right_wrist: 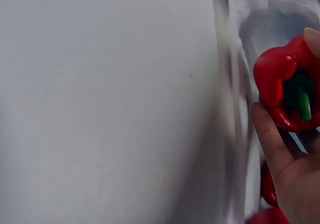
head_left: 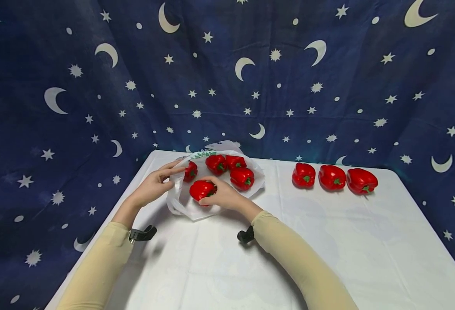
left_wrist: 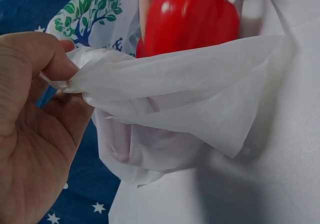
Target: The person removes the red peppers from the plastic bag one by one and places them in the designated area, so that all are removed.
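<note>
A white plastic bag (head_left: 196, 209) with a green and blue tree print lies with its mouth spread on the table. My left hand (head_left: 152, 185) pinches the bag's left edge between thumb and fingers, as the left wrist view shows plainly. My right hand (head_left: 227, 194) grips a red bell pepper (head_left: 201, 190) over the bag's opening, its green stem (right_wrist: 303, 102) facing the palm. Several more red peppers sit inside the bag, among them one at the right (head_left: 242, 178) and one at the back (head_left: 216, 164). Another pepper (head_left: 190, 171) is partly hidden near my left fingers.
Three red bell peppers stand in a row at the table's back right: a left one (head_left: 303, 175), a middle one (head_left: 332, 177) and a right one (head_left: 361, 180). A white cloth covers the table (head_left: 227, 267). Behind hangs a dark blue curtain (head_left: 219, 77) with moons and stars.
</note>
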